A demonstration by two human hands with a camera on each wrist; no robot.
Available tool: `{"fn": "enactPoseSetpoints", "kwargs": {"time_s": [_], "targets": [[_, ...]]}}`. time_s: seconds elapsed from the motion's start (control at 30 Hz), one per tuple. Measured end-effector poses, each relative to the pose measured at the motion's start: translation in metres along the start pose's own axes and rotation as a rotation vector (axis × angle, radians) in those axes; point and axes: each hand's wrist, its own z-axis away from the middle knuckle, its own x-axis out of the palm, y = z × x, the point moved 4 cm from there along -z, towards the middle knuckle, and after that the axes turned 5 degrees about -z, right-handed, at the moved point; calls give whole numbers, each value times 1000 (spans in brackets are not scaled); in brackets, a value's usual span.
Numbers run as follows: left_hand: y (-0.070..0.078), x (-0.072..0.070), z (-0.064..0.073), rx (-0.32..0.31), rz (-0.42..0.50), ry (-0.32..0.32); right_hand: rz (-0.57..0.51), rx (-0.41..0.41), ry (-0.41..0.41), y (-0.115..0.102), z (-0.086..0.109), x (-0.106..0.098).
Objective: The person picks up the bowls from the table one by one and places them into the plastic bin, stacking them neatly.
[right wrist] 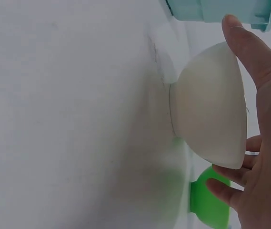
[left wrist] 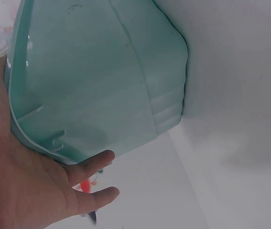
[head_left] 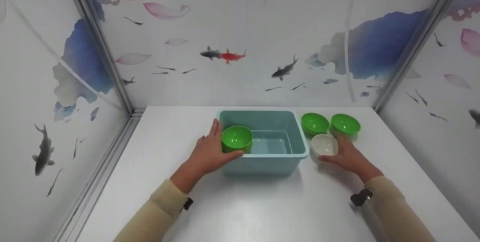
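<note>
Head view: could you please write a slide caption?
Left grip at the tub with stacked green bowls inside; right grip round the white bowl, two green bowls behind it.

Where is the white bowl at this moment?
In the head view, the white bowl is just right of the tub, nearer the person than the two green bowls outside it; the right hand grips its rim.

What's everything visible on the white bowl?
The white bowl is round, smooth and plain, apparently plastic or ceramic, with flared walls on a narrow foot. It appears upright on the white table, right of the blue bin, before two green bowls. The right hand holds it, thumb and fingers at opposite sides.
</note>
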Motion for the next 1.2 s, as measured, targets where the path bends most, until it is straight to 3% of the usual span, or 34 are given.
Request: {"fn": "enactPoseSetpoints", "kwargs": {"time_s": [0.37,1.0,1.2], "targets": [[-1,0,1,-5,10,-5,-43,41,-22,6,0,5],[1,-2,2,-2,10,-7,-69,-18,24,1,-1,8],[1,-2,2,-1,10,-3,-49,16,13,-4,0,5]]}}
